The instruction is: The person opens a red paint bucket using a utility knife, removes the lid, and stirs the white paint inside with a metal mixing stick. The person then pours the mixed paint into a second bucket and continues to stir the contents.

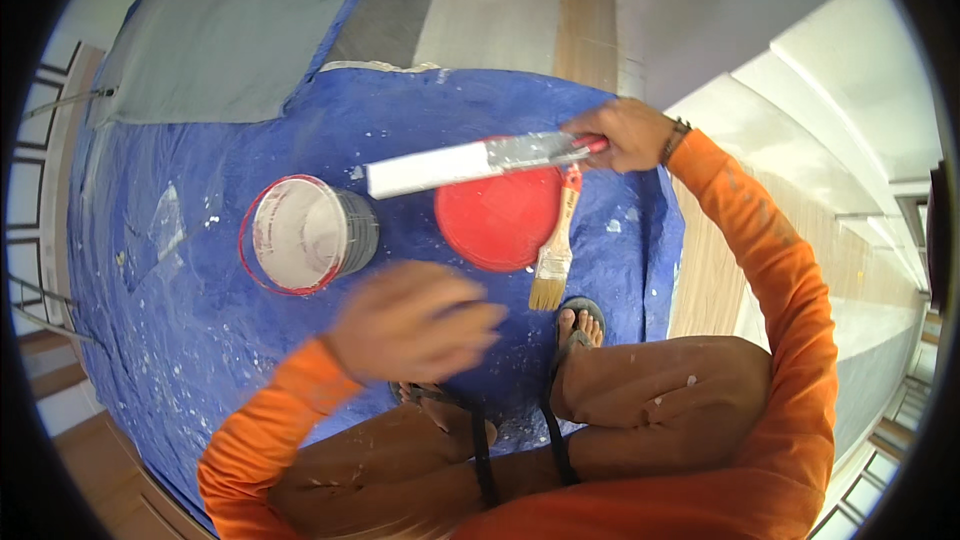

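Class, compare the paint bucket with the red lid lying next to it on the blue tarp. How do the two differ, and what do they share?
The bucket stands upright and open, showing white paint inside; the lid lies flat. The bucket has grey walls with only a red rim; the lid is red all over. A brush leans against the lid's edge; nothing touches the bucket. Both are round and rest on the tarp.

One paint bucket (305, 235), one red lid (497, 220), one brush (555, 255), one white strip (470, 162), two sandals (575, 325).

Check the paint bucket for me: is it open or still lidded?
Open. The paint bucket stands upright on the blue tarp with white paint showing inside its red rim, and the red lid lies flat beside it.
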The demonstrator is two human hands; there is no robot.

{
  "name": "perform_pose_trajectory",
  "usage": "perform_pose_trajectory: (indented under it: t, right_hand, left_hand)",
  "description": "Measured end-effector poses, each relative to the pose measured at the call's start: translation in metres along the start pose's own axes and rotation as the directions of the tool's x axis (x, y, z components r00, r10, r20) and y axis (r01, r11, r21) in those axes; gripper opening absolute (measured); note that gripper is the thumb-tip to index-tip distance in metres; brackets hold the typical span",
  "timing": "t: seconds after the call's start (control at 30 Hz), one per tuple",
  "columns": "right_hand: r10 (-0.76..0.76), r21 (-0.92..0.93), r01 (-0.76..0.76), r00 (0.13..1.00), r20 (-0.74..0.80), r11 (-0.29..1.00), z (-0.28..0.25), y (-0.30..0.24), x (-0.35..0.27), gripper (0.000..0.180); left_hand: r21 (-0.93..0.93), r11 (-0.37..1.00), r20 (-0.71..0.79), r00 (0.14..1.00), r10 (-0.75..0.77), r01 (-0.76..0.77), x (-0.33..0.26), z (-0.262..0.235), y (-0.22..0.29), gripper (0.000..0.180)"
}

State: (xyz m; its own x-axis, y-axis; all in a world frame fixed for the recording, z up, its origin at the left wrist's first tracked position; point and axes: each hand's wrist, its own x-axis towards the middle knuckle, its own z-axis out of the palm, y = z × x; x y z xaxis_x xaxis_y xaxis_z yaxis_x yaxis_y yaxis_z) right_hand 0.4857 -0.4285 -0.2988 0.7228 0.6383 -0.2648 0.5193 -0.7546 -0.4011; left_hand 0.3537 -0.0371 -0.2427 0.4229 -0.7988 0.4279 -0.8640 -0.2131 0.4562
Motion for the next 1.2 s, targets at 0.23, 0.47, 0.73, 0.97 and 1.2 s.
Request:
perform_pose_trajectory:
  t: [0.23,0.47,0.73,0.97,1.2]
  right_hand:
    - [0.095,0.094,-0.072,0.955,-0.281,0.993,0.015,0.017,-0.017,0.053]
    - [0.359,0.138,-0.334,0.902,-0.241,0.932,0.087,0.089,-0.057,0.056]
    - [0.516,0.078,-0.51,0.848,-0.12,0.857,0.16,0.096,-0.021,0.055]
    - [0.461,0.05,-0.459,0.886,-0.048,0.887,0.183,0.103,-0.01,0.062]
    - [0.525,0.821,-0.332,0.85,0.047,0.464,0.138,0.034,0.005,0.043]
  left_hand:
    - [0.459,0.887,0.305,0.929,-0.212,0.052,0.044,0.188,-0.002,0.058]
    - [0.216,0.972,0.149,0.98,-0.129,0.095,0.029,0.193,-0.007,0.044]
    - [-0.198,0.741,-0.622,0.502,-0.601,0.642,-0.018,0.156,-0.038,0.05]
    - [-0.914,0.193,-0.152,0.138,-0.979,0.357,-0.018,0.188,-0.042,0.051]
    - [-0.861,0.259,-0.147,0.275,-0.95,0.438,-0.036,0.177,-0.055,0.048]
